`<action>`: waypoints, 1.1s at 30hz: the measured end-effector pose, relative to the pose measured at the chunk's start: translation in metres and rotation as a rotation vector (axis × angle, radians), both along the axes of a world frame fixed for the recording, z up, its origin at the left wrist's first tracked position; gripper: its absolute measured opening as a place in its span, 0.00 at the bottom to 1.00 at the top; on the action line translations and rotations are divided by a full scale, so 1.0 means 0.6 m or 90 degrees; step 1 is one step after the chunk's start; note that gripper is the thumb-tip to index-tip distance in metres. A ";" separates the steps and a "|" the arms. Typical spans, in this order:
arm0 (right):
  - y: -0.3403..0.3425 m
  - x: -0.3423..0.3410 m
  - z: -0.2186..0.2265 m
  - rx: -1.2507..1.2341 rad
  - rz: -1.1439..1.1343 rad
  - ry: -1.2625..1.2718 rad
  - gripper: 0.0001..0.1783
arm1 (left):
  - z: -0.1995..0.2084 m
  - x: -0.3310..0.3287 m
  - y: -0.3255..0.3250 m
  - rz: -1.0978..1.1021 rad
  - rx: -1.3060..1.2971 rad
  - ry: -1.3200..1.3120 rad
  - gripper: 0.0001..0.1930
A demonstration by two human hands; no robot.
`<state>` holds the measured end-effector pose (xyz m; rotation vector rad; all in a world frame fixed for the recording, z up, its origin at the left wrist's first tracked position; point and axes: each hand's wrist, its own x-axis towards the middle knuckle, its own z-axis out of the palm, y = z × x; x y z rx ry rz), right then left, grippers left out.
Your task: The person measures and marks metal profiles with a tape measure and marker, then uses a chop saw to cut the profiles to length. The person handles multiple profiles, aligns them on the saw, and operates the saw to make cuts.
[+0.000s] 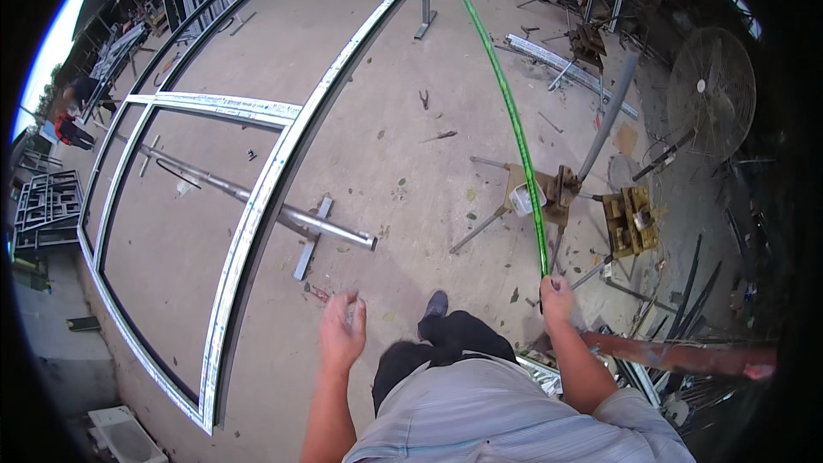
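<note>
1. Two bare hands show: the right hand [557,298] has its fingers wrapped round the near end of a long green strip [513,118]; the left hand [343,334] hangs above the floor [411,236], fingers parted and loosely bent.
2. Upward from the right hand, the green strip slants to the top of the view, its far end close beside a corner of a large white frame [279,154]; whether they touch, I cannot tell.
3. Small blue marks dot the white frame's surface, too small to read.
4. Partly behind the strip, a pale plastic container [519,200] sits on a legged metal stand [559,197].
5. Pliers [423,99] lie between frame and strip; a big round fan [720,90] stands at the right.
</note>
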<state>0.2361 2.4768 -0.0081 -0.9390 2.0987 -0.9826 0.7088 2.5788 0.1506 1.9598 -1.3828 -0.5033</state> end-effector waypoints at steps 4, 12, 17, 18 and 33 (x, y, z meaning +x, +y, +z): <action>-0.189 0.043 0.102 -0.035 -0.003 -0.102 0.11 | 0.039 0.048 -0.195 0.010 -0.089 -0.061 0.13; -0.462 0.086 0.156 -0.116 -0.032 -0.137 0.09 | 0.049 0.142 -0.578 0.082 -0.204 -0.183 0.16; -0.633 0.064 0.116 -0.099 -0.074 -0.054 0.10 | 0.009 0.166 -0.826 0.131 -0.198 -0.228 0.17; -0.669 0.051 0.106 -0.095 -0.086 -0.060 0.10 | 0.006 0.167 -0.876 0.129 -0.170 -0.213 0.20; -1.171 0.004 0.027 -0.046 -0.238 -0.067 0.12 | 0.095 0.037 -1.528 -0.071 -0.114 -0.166 0.22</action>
